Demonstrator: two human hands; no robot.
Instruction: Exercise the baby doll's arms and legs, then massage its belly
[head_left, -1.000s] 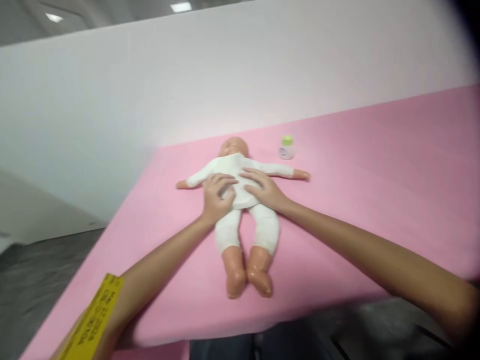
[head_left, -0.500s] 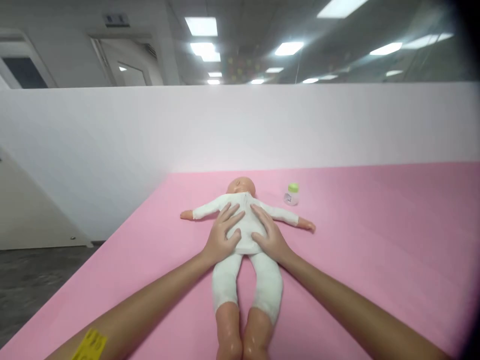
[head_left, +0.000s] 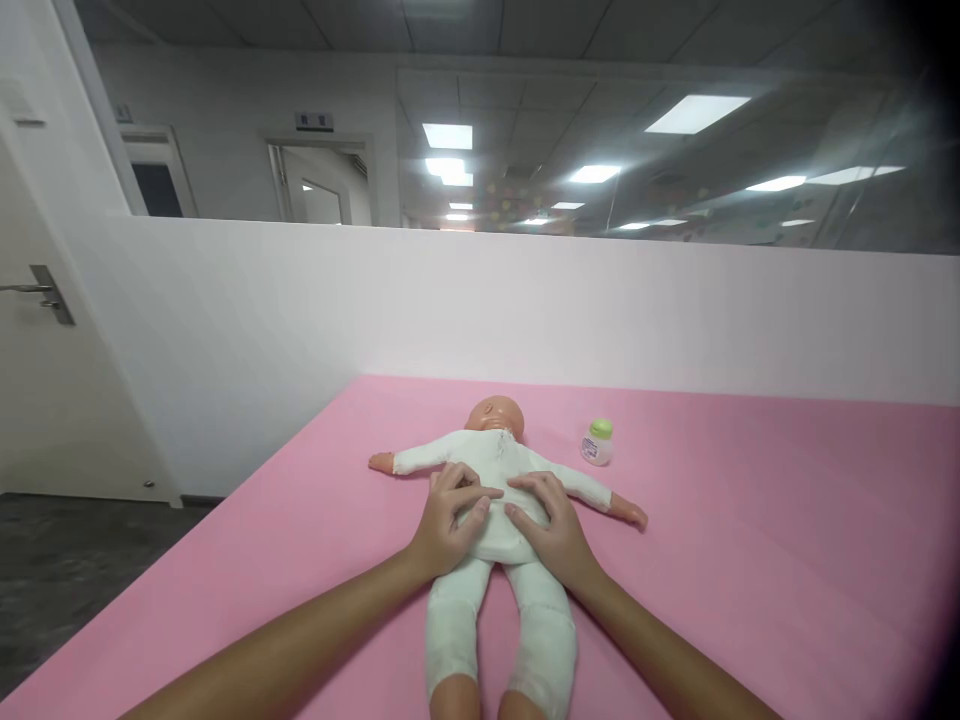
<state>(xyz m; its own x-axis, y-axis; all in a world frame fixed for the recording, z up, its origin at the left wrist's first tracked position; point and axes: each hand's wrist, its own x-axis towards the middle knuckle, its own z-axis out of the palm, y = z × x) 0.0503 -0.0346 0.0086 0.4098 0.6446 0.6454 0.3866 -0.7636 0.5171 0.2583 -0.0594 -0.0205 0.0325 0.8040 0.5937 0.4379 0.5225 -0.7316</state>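
Note:
A baby doll [head_left: 501, 545] in white cloth lies flat, arms spread sideways, its legs toward me. Its bare head [head_left: 496, 412] points away, with an ear showing. On the left side of the doll's torso rests my left hand [head_left: 450, 515], index finger and thumb stretched inward, the other fingers bent more. My right hand [head_left: 553, 522] lies on the torso's right side with fingers apart and slightly bent. Neither hand grasps anything. Beyond the doll's right-hand arm stands a small clear bottle [head_left: 597, 448] with a green cap.
The pink table surface [head_left: 750, 540] spreads beneath the doll. A low white wall [head_left: 600, 310] borders its far edge, with glass above. At the left are a door [head_left: 52, 400] with a metal handle and a dark floor [head_left: 67, 550].
The view has tilted upward, so everything sits lower in the picture. Both hands have drawn back toward the doll's lower torso, and their fingers have bent and turned inward.

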